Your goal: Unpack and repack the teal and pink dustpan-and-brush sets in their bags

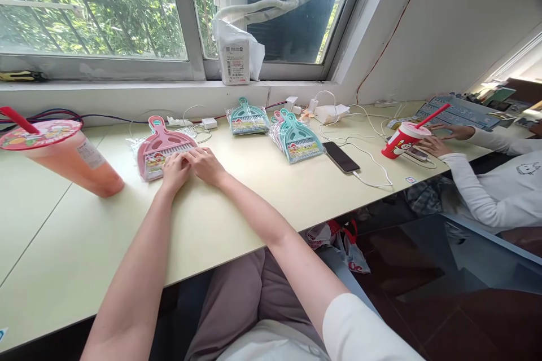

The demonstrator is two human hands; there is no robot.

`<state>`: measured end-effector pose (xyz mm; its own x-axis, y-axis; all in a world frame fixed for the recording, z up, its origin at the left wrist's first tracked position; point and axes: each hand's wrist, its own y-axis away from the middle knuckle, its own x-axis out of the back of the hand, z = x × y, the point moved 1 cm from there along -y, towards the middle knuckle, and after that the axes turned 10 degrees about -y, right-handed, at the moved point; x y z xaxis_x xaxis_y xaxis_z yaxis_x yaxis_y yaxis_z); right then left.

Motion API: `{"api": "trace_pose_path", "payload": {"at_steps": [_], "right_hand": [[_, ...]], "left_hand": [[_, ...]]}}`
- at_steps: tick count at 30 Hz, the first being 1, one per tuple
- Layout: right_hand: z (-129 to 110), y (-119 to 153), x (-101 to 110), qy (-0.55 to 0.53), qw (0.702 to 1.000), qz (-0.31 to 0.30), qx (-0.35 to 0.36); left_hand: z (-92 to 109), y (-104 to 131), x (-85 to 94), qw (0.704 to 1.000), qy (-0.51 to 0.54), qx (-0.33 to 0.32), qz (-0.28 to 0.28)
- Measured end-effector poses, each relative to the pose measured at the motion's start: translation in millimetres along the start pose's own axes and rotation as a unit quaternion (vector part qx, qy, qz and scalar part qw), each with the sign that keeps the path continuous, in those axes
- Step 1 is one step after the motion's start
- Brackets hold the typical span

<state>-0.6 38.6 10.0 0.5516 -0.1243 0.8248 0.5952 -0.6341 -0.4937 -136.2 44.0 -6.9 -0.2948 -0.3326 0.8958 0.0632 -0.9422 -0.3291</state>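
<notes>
Pink dustpan [160, 140]: lower right hidden behind left hand [175, 170], right hand [206, 165].

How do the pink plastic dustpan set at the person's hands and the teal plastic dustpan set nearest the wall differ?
The pink set is partly covered by the left hand and right hand; the teal set lies untouched. The pink set looks larger, the teal set smaller. Both have handles and printed labels.
</notes>
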Motion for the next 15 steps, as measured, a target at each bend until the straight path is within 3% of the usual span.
{"api": "trace_pose_path", "payload": {"at_steps": [9,15], "right_hand": [[6.6,0.6,-2.6,-0.002,1.000,0.007,-0.018],[2.7,8.2,1.0,-0.027,0.999,0.041,-0.011]], "left_hand": [[8.5,5.3,8.4,1.000,0.005,-0.019,0.017],[8.2,2.4,9.2,0.995,0.047,-0.083,0.035]]}}
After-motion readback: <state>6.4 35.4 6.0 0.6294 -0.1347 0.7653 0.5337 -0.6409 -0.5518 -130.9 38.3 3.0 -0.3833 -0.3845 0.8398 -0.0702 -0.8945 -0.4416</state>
